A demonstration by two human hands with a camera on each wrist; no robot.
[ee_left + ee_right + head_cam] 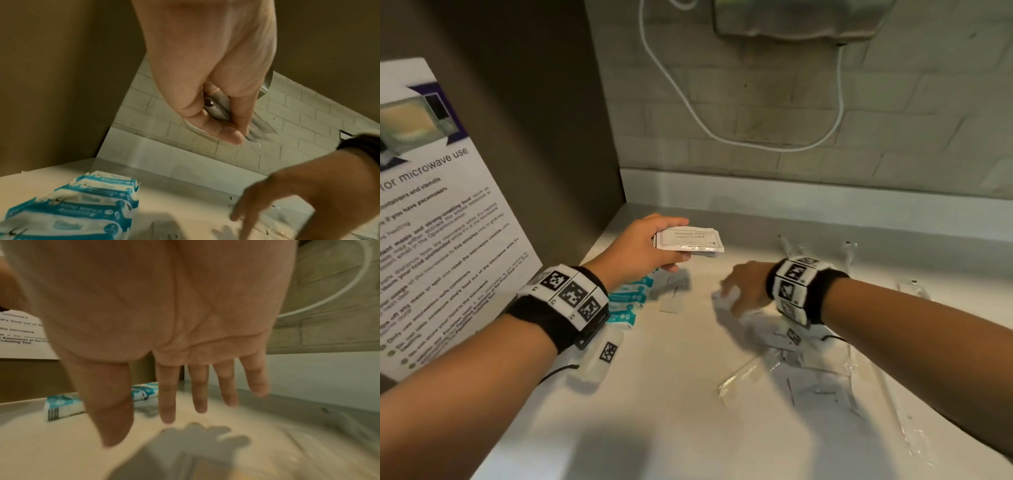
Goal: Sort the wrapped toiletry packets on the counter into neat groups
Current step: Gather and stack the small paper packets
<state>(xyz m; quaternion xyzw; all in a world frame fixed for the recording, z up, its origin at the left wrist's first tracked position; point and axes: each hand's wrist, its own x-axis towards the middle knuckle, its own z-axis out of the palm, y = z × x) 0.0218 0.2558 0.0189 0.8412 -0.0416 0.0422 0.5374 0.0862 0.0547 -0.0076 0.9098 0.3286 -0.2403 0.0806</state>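
Observation:
My left hand [643,246] holds a small stack of white shampoo-with-conditioner sachets [690,238] above the counter's back left, thumb on top and fingers beneath. From the left wrist view the silver undersides of the sachets [218,107] show between the curled fingers. My right hand [743,291] hovers just above the counter's middle, fingers straight and spread [197,389], holding nothing. Blue and white mini wipes packs [628,298] lie in a row under my left wrist. White and clear-wrapped packets [811,373] lie heaped beneath my right wrist.
The white counter [654,394] meets a brick wall with a hanging white cable [688,106] behind. A brown side panel carries a microwave notice [438,222] on the left. A small white sachet [671,303] lies near the wipes. Long clear-wrapped items [849,253] sit back right.

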